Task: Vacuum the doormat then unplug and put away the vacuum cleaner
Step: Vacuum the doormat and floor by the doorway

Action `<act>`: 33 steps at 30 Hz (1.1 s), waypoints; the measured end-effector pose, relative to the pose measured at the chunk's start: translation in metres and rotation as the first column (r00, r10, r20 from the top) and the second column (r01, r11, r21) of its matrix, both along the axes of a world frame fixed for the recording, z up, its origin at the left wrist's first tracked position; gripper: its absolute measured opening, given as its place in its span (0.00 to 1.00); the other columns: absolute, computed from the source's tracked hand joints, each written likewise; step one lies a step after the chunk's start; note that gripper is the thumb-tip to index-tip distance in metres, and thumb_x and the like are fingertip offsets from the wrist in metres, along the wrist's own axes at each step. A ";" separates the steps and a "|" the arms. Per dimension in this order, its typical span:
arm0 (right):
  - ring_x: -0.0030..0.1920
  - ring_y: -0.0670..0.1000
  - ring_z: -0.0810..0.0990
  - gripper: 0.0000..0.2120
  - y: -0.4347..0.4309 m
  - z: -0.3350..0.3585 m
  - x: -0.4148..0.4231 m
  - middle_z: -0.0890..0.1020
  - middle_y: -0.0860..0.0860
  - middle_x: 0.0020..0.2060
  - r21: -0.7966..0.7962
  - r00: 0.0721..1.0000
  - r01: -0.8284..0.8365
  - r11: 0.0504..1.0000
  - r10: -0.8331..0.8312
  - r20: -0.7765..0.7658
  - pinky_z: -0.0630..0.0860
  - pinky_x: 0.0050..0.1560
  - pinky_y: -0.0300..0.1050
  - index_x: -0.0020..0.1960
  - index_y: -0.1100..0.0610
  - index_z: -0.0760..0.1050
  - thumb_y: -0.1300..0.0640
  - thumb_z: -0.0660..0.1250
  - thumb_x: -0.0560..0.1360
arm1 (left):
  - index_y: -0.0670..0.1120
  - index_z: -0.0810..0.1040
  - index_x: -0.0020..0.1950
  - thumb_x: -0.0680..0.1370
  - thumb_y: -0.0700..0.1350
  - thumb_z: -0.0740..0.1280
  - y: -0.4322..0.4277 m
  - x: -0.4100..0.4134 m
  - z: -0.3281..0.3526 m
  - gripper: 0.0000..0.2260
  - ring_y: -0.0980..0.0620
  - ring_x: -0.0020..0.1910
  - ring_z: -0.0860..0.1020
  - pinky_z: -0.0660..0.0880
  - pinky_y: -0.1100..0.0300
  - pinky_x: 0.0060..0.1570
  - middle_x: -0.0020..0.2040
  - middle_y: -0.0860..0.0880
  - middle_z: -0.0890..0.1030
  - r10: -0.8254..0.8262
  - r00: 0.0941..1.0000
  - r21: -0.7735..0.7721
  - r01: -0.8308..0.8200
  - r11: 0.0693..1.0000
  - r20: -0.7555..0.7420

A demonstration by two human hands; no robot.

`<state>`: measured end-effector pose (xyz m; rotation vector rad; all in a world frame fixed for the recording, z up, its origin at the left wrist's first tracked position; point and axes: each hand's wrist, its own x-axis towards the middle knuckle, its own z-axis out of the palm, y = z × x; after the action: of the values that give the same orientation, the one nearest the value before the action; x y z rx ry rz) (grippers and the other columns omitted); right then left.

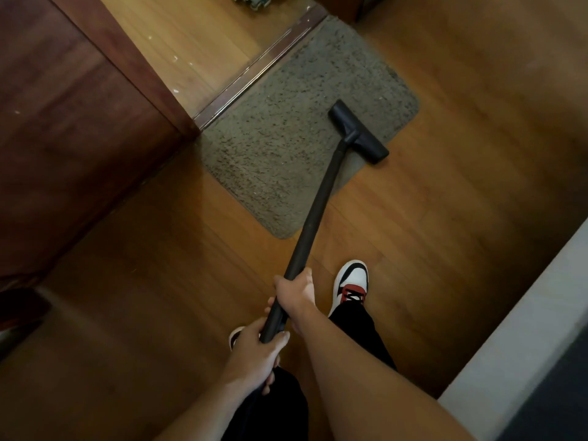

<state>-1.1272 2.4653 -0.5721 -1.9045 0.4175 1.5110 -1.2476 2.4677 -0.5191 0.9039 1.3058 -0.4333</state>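
Gripping vacuum wand (318, 198) two-handed: right hand (294, 294) wrapped ahead of left hand (254, 351); shaft runs forward-right to floor nozzle (358, 132) straddling doormat's (286, 138) near edge.

One wide-angle view from the person's head looks steeply down and forward at the floor (445, 233). The left hand (254, 348) and right hand (296, 294), gripping the wand (319, 198), are near; the mat (286, 128) lies farther.

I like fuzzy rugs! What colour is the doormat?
The doormat is grey-brown with dark speckles; the head view shows it best.
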 end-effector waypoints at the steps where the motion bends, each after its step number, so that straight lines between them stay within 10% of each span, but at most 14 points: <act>1: 0.28 0.52 0.77 0.14 0.000 -0.003 0.007 0.75 0.57 0.42 0.003 1.000 -0.013 1.000 0.013 0.002 0.79 0.27 0.45 0.61 0.55 0.63 0.61 0.65 0.80 | 0.47 0.78 0.52 0.81 0.47 0.67 -0.001 0.007 -0.003 0.05 0.49 0.22 0.70 0.69 0.59 0.23 0.30 0.45 0.74 0.014 1.000 -0.002 -0.014 1.000 0.008; 19: 0.25 0.54 0.76 0.11 0.026 -0.051 0.203 0.74 0.58 0.35 -0.014 0.985 -0.066 0.998 0.068 0.157 0.81 0.31 0.50 0.53 0.55 0.65 0.64 0.66 0.77 | 0.50 0.77 0.47 0.80 0.43 0.68 0.014 0.191 -0.077 0.03 0.47 0.20 0.66 0.69 0.53 0.25 0.26 0.47 0.69 0.087 0.973 0.067 -0.104 0.992 0.216; 33: 0.21 0.51 0.75 0.13 0.045 -0.060 0.138 0.73 0.57 0.32 0.055 0.970 -0.116 0.992 0.101 0.221 0.78 0.27 0.46 0.51 0.54 0.64 0.65 0.67 0.76 | 0.44 0.76 0.51 0.80 0.42 0.66 0.027 0.132 -0.073 0.02 0.48 0.22 0.67 0.69 0.57 0.23 0.34 0.40 0.70 0.103 0.975 0.100 -0.124 0.987 0.198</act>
<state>-0.9890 2.5101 -0.6318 -2.0403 0.1633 1.3470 -1.1151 2.4944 -0.5925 0.9345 1.2054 -0.1795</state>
